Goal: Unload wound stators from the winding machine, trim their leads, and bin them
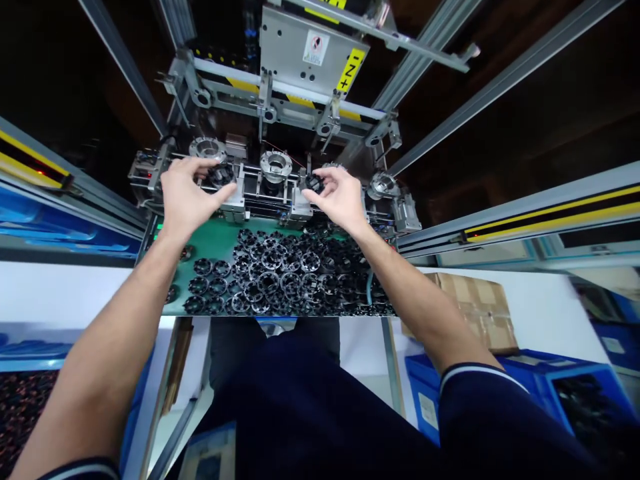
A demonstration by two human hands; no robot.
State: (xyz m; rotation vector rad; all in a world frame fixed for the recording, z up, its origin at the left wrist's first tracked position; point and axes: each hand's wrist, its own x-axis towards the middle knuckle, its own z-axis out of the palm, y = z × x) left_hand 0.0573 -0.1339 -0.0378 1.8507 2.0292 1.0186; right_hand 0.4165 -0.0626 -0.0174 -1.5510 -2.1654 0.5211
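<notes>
Both my arms reach forward into a machine. My left hand (186,193) grips a black ring-shaped part (221,175) at the machine's left metal fixture (207,148). My right hand (340,195) pinches another black ring part (313,183) just left of the right-hand fixture (383,185). A round metal fixture (275,165) stands uncovered between my hands. A heap of several black ring parts (280,270) lies on the green work surface (217,240) just below my hands.
Aluminium frame rails (500,73) and a grey plate with a yellow "IN+" label (350,70) hang above the fixtures. Yellow-striped guards run along both sides. A cardboard box (475,300) and blue crates (565,387) sit at lower right; a bin of dark parts (20,407) lower left.
</notes>
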